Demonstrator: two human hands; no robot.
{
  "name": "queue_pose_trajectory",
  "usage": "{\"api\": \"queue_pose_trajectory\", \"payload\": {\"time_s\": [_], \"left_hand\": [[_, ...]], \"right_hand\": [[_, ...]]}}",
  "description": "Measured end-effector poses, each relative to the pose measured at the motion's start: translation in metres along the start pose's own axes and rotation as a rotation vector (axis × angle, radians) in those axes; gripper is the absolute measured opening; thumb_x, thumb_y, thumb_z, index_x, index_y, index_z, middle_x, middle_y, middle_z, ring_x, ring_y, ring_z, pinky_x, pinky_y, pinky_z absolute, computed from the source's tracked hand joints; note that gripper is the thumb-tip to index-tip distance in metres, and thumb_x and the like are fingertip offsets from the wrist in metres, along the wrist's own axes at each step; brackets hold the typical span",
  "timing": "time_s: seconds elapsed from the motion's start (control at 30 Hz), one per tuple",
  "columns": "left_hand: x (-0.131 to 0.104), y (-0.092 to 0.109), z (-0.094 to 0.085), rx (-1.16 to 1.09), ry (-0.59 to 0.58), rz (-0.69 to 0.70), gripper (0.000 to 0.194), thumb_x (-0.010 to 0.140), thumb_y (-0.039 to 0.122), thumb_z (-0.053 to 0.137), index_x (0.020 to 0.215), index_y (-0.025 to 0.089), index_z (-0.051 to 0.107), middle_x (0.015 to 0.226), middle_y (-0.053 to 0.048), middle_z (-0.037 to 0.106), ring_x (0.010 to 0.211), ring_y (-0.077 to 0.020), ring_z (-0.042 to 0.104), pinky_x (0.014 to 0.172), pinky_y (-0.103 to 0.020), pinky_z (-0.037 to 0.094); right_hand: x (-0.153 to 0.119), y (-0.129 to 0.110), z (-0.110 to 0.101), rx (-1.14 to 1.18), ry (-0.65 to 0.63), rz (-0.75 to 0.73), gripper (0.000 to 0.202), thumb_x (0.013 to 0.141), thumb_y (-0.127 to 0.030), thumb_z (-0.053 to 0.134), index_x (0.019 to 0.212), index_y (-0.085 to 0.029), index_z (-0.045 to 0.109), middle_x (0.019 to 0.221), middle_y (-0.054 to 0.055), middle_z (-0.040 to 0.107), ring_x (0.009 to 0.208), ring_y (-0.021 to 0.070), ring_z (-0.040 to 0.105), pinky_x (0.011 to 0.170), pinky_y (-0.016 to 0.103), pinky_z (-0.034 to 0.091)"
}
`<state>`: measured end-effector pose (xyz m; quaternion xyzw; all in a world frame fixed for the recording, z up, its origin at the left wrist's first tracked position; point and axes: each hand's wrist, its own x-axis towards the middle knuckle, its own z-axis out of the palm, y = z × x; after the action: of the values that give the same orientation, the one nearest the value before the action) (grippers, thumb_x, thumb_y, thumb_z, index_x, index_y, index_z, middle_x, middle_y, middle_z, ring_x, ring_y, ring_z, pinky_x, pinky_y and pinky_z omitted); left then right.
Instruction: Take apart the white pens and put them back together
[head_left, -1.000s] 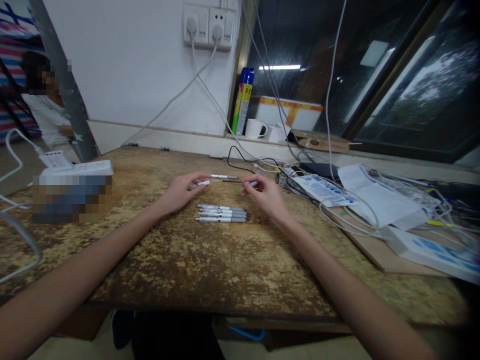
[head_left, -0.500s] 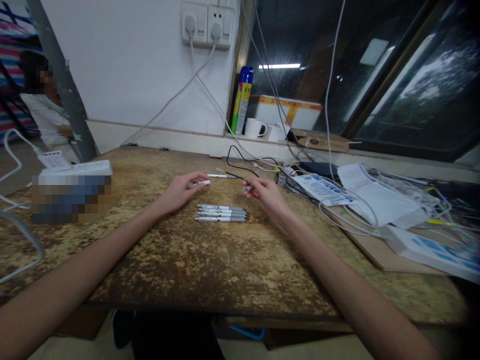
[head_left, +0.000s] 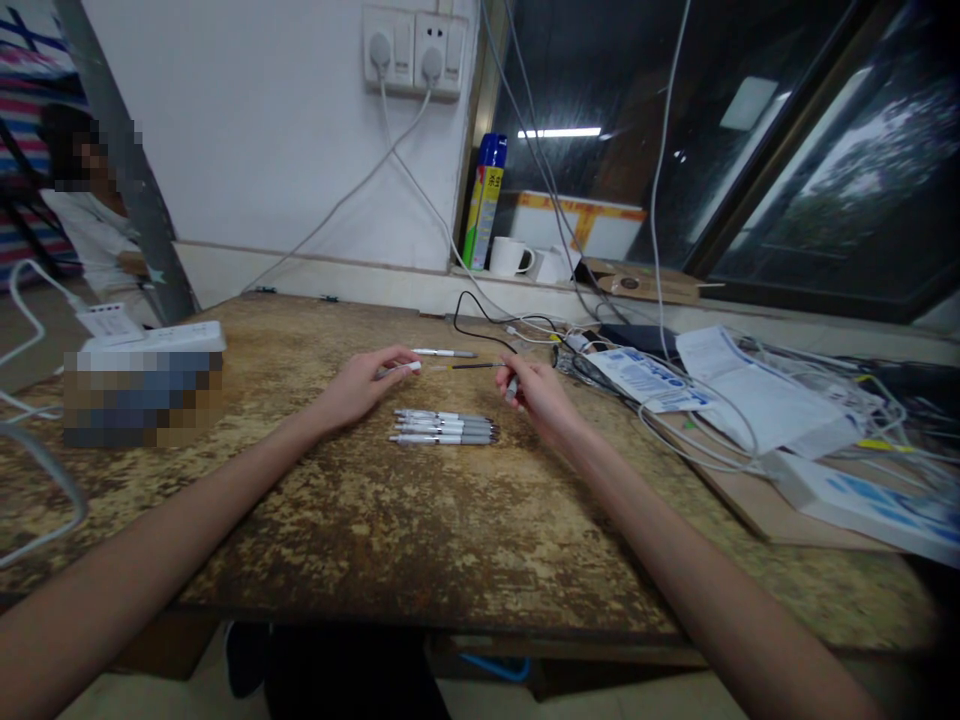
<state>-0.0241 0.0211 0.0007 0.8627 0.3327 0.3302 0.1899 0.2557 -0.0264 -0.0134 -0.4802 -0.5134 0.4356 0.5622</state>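
White pen barrel [head_left: 409, 368], gripped by the left hand [head_left: 369, 377]; slim refill [head_left: 477, 365], over the table [head_left: 300, 540] between the hands, pinched by the right hand [head_left: 536, 388], which also holds a grey piece [head_left: 512, 388]. Best handling, by judgement: barrel steady, refill level, pinch light. Count, left to right: one barrel, apparently four grouped pens [head_left: 427, 438], one lone pen [head_left: 450, 353] behind, one refill, one grey piece.

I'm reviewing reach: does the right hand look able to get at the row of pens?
Probably yes: the pens lie close by, nothing visible between, though the right hand holds a dark refill and a grey pen part.
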Motion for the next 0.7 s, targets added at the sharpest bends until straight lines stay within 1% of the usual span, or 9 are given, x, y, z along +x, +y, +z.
{"api": "queue_pose_trajectory", "payload": {"time_s": [0.17, 0.27, 0.37, 0.57, 0.7], "left_hand": [[0.000, -0.001, 0.001, -0.010, -0.017, -0.004, 0.037, 0.104, 0.048, 0.049, 0.120, 0.022, 0.070, 0.114, -0.006, 0.076, 0.102, -0.0233, 0.069, 0.092, -0.036, 0.051], [0.000, -0.003, 0.002, -0.011, -0.031, 0.010, 0.037, 0.104, 0.048, 0.049, 0.120, 0.022, 0.070, 0.112, -0.006, 0.076, 0.100, -0.0229, 0.069, 0.093, -0.036, 0.050], [0.001, -0.002, 0.003, -0.016, -0.046, 0.018, 0.036, 0.104, 0.047, 0.049, 0.120, 0.023, 0.071, 0.114, -0.006, 0.075, 0.103, -0.0231, 0.068, 0.094, -0.036, 0.050], [0.001, 0.006, 0.002, -0.013, -0.067, 0.045, 0.037, 0.105, 0.047, 0.049, 0.119, 0.023, 0.072, 0.118, -0.006, 0.075, 0.104, -0.0238, 0.068, 0.095, -0.036, 0.049], [0.001, 0.009, 0.002, -0.027, -0.075, 0.055, 0.036, 0.104, 0.045, 0.050, 0.122, 0.023, 0.072, 0.119, -0.006, 0.075, 0.105, -0.0236, 0.068, 0.095, -0.036, 0.049]], "right_hand": [[-0.001, -0.003, 0.000, 0.005, 0.023, -0.010, 0.052, 0.083, -0.064, 0.066, 0.060, -0.018, 0.061, 0.051, 0.000, 0.054, 0.040, 0.0079, 0.041, 0.040, 0.023, 0.024], [-0.001, -0.005, 0.001, -0.009, 0.031, -0.012, 0.053, 0.083, -0.065, 0.066, 0.059, -0.018, 0.060, 0.051, 0.000, 0.054, 0.040, 0.0078, 0.040, 0.040, 0.023, 0.025], [-0.002, -0.006, 0.001, -0.018, 0.032, -0.012, 0.054, 0.084, -0.065, 0.065, 0.058, -0.018, 0.060, 0.050, 0.000, 0.054, 0.040, 0.0079, 0.040, 0.040, 0.024, 0.025], [-0.003, -0.006, 0.003, -0.018, 0.021, -0.030, 0.053, 0.084, -0.064, 0.064, 0.058, -0.018, 0.060, 0.050, 0.000, 0.054, 0.041, 0.0085, 0.041, 0.042, 0.024, 0.025], [-0.002, -0.004, 0.002, -0.023, 0.028, -0.040, 0.053, 0.082, -0.066, 0.066, 0.059, -0.018, 0.061, 0.051, 0.001, 0.055, 0.041, 0.0089, 0.042, 0.042, 0.024, 0.026]]}}
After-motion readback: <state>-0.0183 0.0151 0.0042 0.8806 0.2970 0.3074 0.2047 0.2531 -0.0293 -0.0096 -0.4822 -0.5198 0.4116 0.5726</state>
